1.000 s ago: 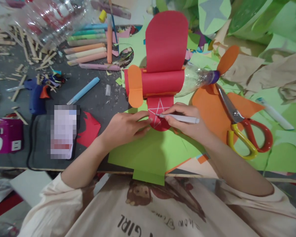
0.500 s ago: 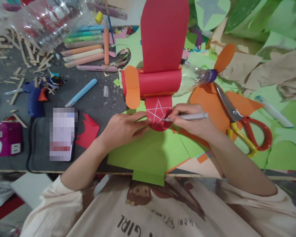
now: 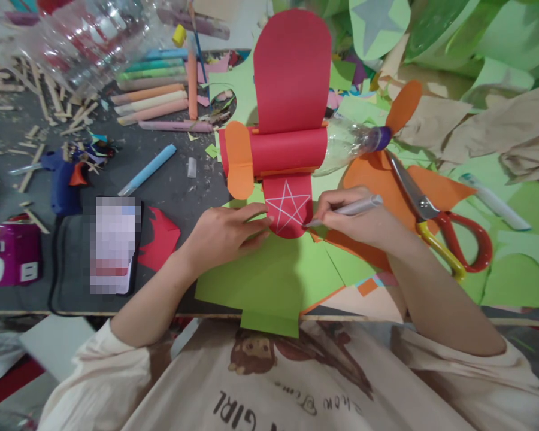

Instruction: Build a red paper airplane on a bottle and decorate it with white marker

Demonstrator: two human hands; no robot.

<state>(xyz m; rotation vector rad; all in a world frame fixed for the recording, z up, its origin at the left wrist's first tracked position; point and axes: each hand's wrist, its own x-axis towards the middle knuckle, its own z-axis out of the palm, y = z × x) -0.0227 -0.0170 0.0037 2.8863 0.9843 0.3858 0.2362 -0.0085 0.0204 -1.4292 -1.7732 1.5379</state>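
Note:
A model airplane made from a plastic bottle (image 3: 348, 142) lies across green paper, its body wrapped in red paper (image 3: 291, 148). On its near red wing (image 3: 290, 184) is a five-pointed star drawn in pale lines. My right hand (image 3: 354, 221) grips a grey marker (image 3: 359, 205), with the tip by the wing's lower right edge. Fingers stretched out, my left hand (image 3: 227, 233) rests against the wing's left edge. An orange tail piece (image 3: 239, 170) crosses the body's left end, and an orange propeller blade (image 3: 404, 106) sits at the purple cap.
Scissors (image 3: 424, 206) lie right of my right hand on orange and green paper. At the left are a phone (image 3: 114, 245), a blue glue gun (image 3: 63, 179), a light blue marker (image 3: 150, 167) and wood sticks. Several markers and plastic bottles (image 3: 94, 36) fill the back left.
The marker tip has moved from the star's right side down to the wing's lower right edge. The far wing has tilted, showing its rounded end. My left hand has stayed nearly still.

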